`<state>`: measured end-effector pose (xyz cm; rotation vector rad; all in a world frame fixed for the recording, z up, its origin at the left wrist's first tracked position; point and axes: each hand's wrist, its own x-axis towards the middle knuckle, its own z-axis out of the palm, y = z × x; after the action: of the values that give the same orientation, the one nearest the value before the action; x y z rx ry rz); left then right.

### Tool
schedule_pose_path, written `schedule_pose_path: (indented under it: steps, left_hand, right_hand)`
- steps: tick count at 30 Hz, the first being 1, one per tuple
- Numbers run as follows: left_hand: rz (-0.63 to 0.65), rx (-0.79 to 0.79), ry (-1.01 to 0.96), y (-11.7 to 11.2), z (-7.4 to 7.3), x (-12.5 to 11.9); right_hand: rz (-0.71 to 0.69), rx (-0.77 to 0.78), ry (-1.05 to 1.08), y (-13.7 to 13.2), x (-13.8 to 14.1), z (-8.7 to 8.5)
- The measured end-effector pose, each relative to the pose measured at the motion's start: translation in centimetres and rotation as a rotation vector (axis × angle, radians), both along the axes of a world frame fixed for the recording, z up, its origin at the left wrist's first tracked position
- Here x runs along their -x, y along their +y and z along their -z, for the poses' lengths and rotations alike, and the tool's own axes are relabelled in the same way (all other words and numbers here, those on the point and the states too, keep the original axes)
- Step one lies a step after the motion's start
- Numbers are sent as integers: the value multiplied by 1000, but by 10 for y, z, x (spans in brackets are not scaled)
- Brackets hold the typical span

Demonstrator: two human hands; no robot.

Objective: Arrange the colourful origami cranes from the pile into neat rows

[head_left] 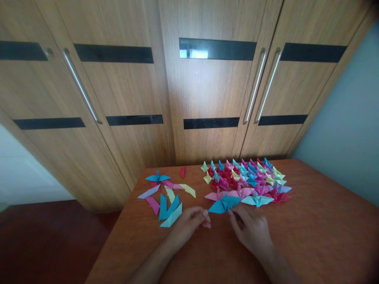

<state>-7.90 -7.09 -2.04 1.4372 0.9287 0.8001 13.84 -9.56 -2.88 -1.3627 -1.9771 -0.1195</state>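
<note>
Both hands rest on a reddish-brown wooden table. My left hand is curled, its fingertips pinched on something small and pink that I cannot make out. My right hand lies palm down with fingers bent, its fingertips touching the near edge of a blue folded paper crane. Just behind it lie a pink crane and a light blue crane. Farther back sits a dense cluster of several small folded paper pieces in pink, red, blue, yellow and green.
Left of the hands lie several partly folded papers in blue, pink, purple and yellow, a blue crane and a small red piece. Wooden wardrobe doors with metal handles stand behind the table. A pale wall is on the right.
</note>
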Motion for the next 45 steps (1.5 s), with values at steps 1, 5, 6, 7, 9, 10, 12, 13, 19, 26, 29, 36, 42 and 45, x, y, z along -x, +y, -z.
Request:
schedule_pose_path:
  steps: [1, 5, 6, 7, 9, 10, 12, 13, 19, 26, 29, 36, 42, 45]
  left_hand:
    - [11, 3, -2, -1, 1, 0]
    - [22, 10, -3, -2, 4, -2]
    - [19, 10, -4, -2, 4, -2]
    - [17, 9, -6, -2, 4, -1]
    - [21, 13, -11, -2, 3, -1]
    - [24, 17, -12, -1, 3, -1]
    - [26, 21, -13, -1, 3, -1]
    - [26, 19, -14, -1, 3, -1]
    - [24, 26, -30, 1, 7, -1]
    - [22, 21, -25, 0, 8, -2]
    - [26, 24, -17, 0, 7, -2]
    - [37, 10, -14, 0, 7, -1]
    - [37, 18, -1, 1, 6, -1]
    - [36, 15, -3, 1, 6, -2]
  right_hand:
    - [38, -9, -26, -2, -7, 0]
    - [154, 4, -132, -8, -29, 6]
    - [177, 15, -154, -8, -32, 8]
    - [198, 27, -176, -8, -34, 10]
    - [231, 45, -214, -5, -34, 14]
    - [239, 50, -230, -3, -33, 15]
    - [248, 49, -251, 2, -30, 17]
    - [251, 48, -257, 4, -29, 17]
    - [281, 68, -259, 9, -25, 19]
    - [309, 104, -232, 11, -24, 22]
    - [309, 120, -209, 12, -25, 23]
    - [332, 156, -235, 12, -24, 22]
    - [333, 139, -195, 11, -24, 22]
    - [326, 137, -179, 10, -25, 22]
